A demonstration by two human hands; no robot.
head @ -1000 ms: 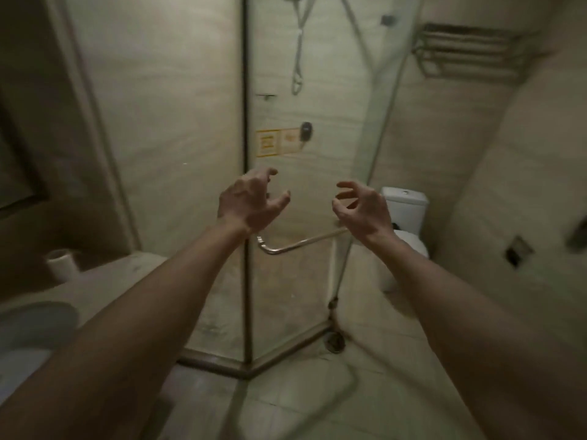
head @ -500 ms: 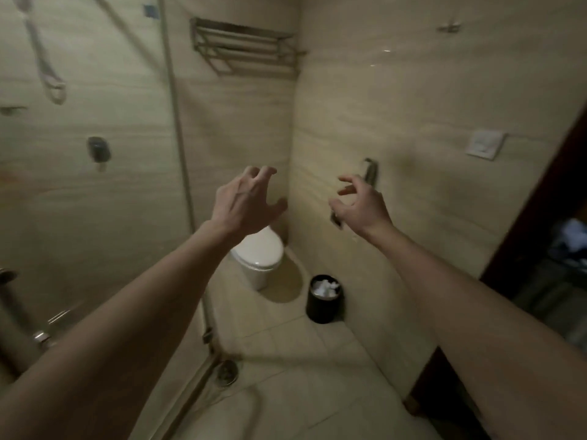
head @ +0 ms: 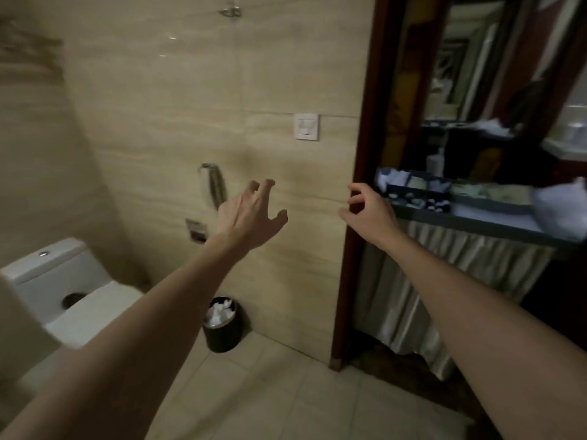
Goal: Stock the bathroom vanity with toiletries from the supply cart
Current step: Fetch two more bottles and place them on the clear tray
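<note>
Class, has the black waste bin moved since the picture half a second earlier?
No. The waste bin still stands at the foot of the tiled wall, right of the toilet; only the view has swung.

Beige veined wall tiles (head: pixel 178 90); white toilet (head: pixel 63 281); black bin (head: pixel 222 335); dark red-brown door frame (head: pixel 359 185).

glossy wall tiles (head: pixel 178 100), cloth cart skirt (head: pixel 444 281)
</note>
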